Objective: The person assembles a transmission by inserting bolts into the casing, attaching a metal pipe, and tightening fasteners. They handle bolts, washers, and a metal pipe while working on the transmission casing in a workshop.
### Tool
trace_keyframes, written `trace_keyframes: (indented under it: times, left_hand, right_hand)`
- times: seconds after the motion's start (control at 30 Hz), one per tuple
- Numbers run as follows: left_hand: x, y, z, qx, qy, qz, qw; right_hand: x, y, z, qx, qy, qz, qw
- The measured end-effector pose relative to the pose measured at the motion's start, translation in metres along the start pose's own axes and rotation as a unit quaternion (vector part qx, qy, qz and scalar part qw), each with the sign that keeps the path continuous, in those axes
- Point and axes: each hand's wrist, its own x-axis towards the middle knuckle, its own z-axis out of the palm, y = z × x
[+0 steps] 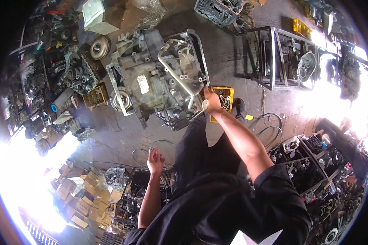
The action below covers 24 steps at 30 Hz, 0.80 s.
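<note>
Left of centre, a grey gearbox [154, 86] is sitting; at its near right corner the right hand [212, 102] is resting curled, grip impossible to tell; nearer, the left hand [154, 161] is hanging loosely open.

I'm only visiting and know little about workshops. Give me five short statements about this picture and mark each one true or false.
1. The right hand is at the lower right side of the large machine assembly. True.
2. The left hand is gripping the same assembly. False: the left hand is apart from it and appears empty.
3. A bent metal pipe runs along the top of the assembly. True.
4. The yellow crate beside the right hand is empty. False: that yellow crate has metal parts in it.
5. A white label is on the assembly. True.
</note>
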Motion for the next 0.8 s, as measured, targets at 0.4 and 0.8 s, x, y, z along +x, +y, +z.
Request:
trace_keyframes:
  times: [0.4,0.8]
  left_hand:
    - [-0.006,0.041,-0.001,-0.045,0.043,-0.058,0.996]
    - [-0.072,0.153,0.082,-0.035,0.139,-0.164,0.976]
  right_hand:
    - [0.029,0.008,-0.011,-0.198,-0.134,-0.094,0.966]
    - [0.059,0.027,-0.018,-0.078,-0.392,-0.167,0.901]
